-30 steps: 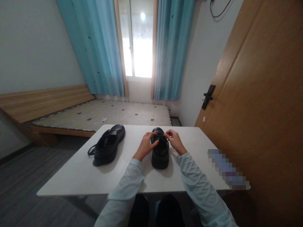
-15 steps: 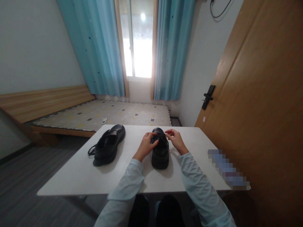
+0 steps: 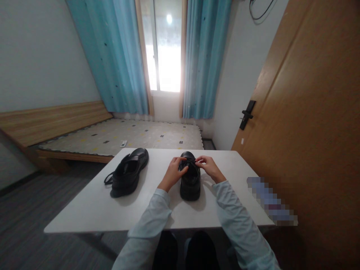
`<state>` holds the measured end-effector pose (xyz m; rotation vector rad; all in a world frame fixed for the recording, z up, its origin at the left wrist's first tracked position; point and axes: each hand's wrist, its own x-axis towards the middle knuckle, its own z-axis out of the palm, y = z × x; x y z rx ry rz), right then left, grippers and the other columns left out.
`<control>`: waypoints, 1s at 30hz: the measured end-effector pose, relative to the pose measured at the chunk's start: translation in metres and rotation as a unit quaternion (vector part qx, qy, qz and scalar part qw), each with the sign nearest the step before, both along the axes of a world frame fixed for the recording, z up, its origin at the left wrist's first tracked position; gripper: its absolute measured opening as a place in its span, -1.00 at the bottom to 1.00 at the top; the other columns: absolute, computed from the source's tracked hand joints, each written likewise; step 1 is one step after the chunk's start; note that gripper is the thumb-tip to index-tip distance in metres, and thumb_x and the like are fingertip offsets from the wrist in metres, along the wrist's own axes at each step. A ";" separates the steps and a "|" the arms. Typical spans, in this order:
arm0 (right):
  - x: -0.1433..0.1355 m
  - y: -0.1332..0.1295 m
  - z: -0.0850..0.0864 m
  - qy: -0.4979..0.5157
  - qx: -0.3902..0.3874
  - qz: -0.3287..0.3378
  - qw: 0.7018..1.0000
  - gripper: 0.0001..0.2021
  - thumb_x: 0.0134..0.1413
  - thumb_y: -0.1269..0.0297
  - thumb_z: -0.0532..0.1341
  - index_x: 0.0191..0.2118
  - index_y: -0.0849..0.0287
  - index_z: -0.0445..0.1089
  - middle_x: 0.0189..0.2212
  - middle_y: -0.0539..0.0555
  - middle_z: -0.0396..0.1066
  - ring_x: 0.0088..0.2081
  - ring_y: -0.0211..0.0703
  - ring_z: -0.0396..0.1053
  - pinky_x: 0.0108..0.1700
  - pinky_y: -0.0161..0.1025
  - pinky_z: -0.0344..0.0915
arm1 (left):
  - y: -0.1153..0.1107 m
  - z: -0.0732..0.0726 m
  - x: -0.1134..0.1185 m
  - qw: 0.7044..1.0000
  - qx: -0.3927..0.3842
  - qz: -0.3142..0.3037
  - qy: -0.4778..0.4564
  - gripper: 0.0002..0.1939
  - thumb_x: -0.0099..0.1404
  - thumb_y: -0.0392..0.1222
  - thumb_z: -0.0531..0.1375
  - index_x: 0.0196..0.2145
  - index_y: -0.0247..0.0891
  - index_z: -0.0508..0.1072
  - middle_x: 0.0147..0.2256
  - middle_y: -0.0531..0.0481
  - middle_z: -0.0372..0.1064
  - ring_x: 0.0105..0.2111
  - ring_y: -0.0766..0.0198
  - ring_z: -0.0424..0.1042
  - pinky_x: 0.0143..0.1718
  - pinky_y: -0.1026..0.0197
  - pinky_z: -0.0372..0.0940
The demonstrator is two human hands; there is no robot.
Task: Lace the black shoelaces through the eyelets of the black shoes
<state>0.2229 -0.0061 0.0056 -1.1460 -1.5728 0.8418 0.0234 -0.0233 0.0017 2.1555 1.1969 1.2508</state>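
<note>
A black lace-up shoe (image 3: 190, 191) stands on the white table (image 3: 157, 213) in front of me, toe pointing away and heel toward me. My left hand (image 3: 176, 169) is at the shoe's left side, its thumb and fingers closed on the black shoelace (image 3: 191, 161) over the tongue. From the right, my right hand (image 3: 207, 165) pinches the lace at the shoe's right edge. Fine detail of the lace between the fingers is too dark to make out. The second black shoe (image 3: 126, 183) sits to the left, its lace hanging loose past its left side.
A pixelated bluish item (image 3: 270, 200) lies along the table's right edge. Close on the right is a wooden door (image 3: 303, 123) with a black handle (image 3: 247, 114). Beyond the table stands a bed (image 3: 152, 137) with a small white remote-like object (image 3: 123, 143) on it.
My right hand has shifted slightly left, its fingertips now closer to the shoe's lacing. My left hand and both shoes stay practically in place.
</note>
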 end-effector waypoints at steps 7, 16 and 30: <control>-0.007 0.001 0.002 0.061 0.020 -0.001 0.998 -0.78 -0.14 0.13 0.28 -0.43 0.19 0.36 -0.45 0.05 0.42 -0.36 -0.16 0.37 -0.28 -0.20 0.31 | 0.000 0.001 0.000 1.000 -0.005 0.000 -0.004 -0.70 0.14 -0.27 0.20 -0.13 -0.26 0.38 -0.15 -0.10 0.30 -0.09 0.15 0.34 0.01 0.06 0.25; -0.008 -0.010 0.014 0.127 0.040 -0.012 0.991 -0.73 -0.25 0.19 0.36 -0.41 0.17 0.32 -0.44 0.00 0.37 -0.34 -0.20 0.35 -0.19 -0.21 0.31 | 0.000 0.000 0.000 1.000 -0.007 -0.004 -0.012 -0.71 0.15 -0.26 0.19 -0.12 -0.24 0.36 -0.14 -0.09 0.28 -0.08 0.14 0.34 0.01 0.04 0.25; -0.005 -0.011 0.019 0.073 0.092 -0.073 0.990 -0.81 -0.16 0.26 0.24 -0.35 0.15 0.28 -0.39 0.05 0.37 -0.38 -0.18 0.33 -0.45 -0.28 0.27 | -0.001 0.000 0.000 1.000 -0.015 0.003 -0.001 -0.71 0.16 -0.26 0.18 -0.12 -0.27 0.37 -0.12 -0.12 0.28 -0.06 0.14 0.34 0.02 0.05 0.24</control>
